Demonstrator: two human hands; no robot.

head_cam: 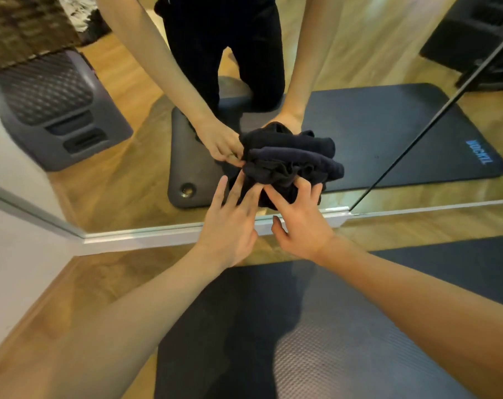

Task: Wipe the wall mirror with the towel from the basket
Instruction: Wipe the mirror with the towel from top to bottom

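Head cam, looking down at the base of a frameless wall mirror (388,67) w/ a white bottom rail. Both my bare arms reach fwd from the bottom edge.

My left hand (230,226) is flat-ish, fingers long and spread, tips touching the left underside of a bunched black cloth towel (293,165) that is pushed up against the glass, low down, just above the rail. Left hand isn't gripping; it rests on the cloth.

My right hand (302,223) sits just beside the left, fingers curled up into the towel's lower folds, thumb out to the side near the rail. It holds the wad against the mirror.

In the glass I see the reflection: two arms coming down to the same dark bundle, and a kneeling person in black clothing.

I'm on a dark grey foam exercise mat (244,326) w/ fine ribbed texture, laid on light wood-look floor (106,272). White wall to my left. Reflected upper left: a grey plastic basket (57,110) w/ woven-pattern side and slot handles, well apart from the towel.
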